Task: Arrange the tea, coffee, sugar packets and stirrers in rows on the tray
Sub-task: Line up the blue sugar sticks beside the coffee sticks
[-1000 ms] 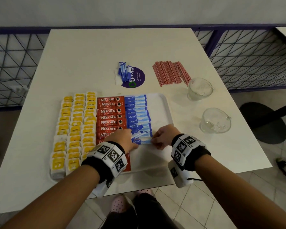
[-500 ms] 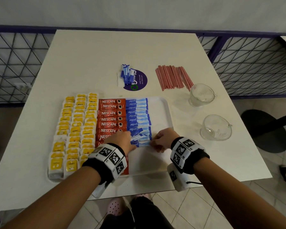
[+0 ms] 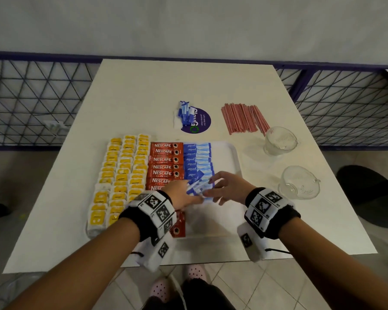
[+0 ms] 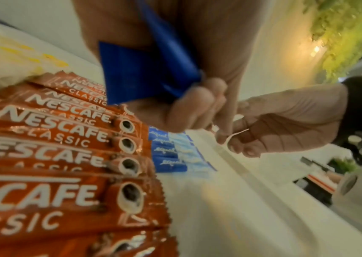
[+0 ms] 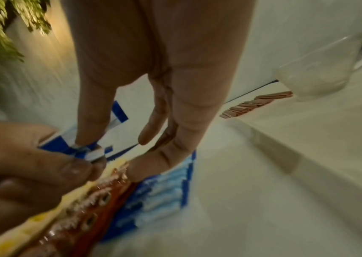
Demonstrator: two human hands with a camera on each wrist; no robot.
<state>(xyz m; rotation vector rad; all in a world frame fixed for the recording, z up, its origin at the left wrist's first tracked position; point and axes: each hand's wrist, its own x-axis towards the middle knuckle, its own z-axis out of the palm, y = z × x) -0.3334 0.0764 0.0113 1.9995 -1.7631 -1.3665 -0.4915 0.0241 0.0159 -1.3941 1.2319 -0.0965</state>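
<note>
On the white tray (image 3: pixel 230 157) lie columns of yellow tea bags (image 3: pixel 123 173), red Nescafe coffee sachets (image 3: pixel 166 162) and a row of blue sugar packets (image 3: pixel 197 159). My left hand (image 3: pixel 184 198) hovers at the near end of the blue row and grips a small bunch of blue sugar packets (image 4: pixel 144 73) in its curled fingers. My right hand (image 3: pixel 224 189) meets it from the right, fingers spread, and pinches the white end of a held packet (image 5: pixel 92 153) between thumb and fingertip. Red stirrers (image 3: pixel 243 118) and loose sugar packets (image 3: pixel 184 111) lie on the table behind the tray.
Two glass cups (image 3: pixel 279 140) (image 3: pixel 299 182) stand right of the tray. A round purple sticker (image 3: pixel 198 123) sits beside the loose packets. The tray's right part is bare. A wire-mesh railing runs behind the table.
Both hands have risen slightly off the tray with the blue packets. The right hand's fingers have spread out from a curled fist.
</note>
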